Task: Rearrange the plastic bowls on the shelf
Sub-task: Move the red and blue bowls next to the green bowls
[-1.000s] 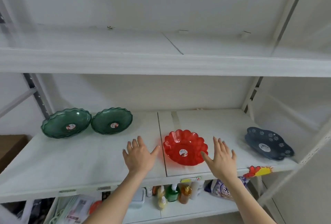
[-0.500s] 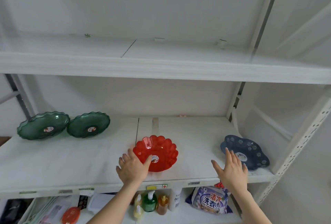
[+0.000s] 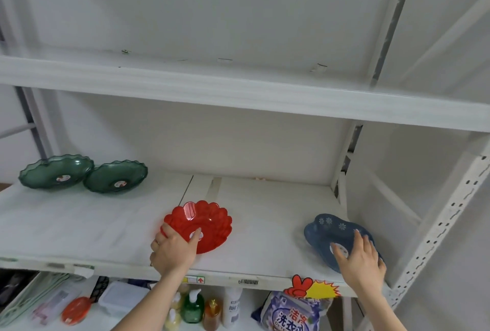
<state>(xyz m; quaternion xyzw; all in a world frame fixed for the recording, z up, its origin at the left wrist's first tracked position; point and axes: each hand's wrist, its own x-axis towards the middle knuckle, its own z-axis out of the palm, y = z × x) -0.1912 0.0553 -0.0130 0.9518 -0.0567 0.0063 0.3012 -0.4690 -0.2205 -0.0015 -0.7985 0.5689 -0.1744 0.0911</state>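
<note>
We have one hand on each of two bowls. Our left hand [image 3: 172, 247] pinches the near-left rim of the red bowl [image 3: 201, 224], thumb lying inside toward its sticker, fingers curled around the edge. Our right hand [image 3: 360, 259] lies spread over the near side of the blue bowl [image 3: 336, 232], fingers half open; whether it grips yet we cannot tell. Both bowls sit near the front of the shelf [image 3: 265, 238], red at the middle, blue far right, well apart. Two green bowls [image 3: 82, 177] touch at the far left, so red likely travels leftward.
</note>
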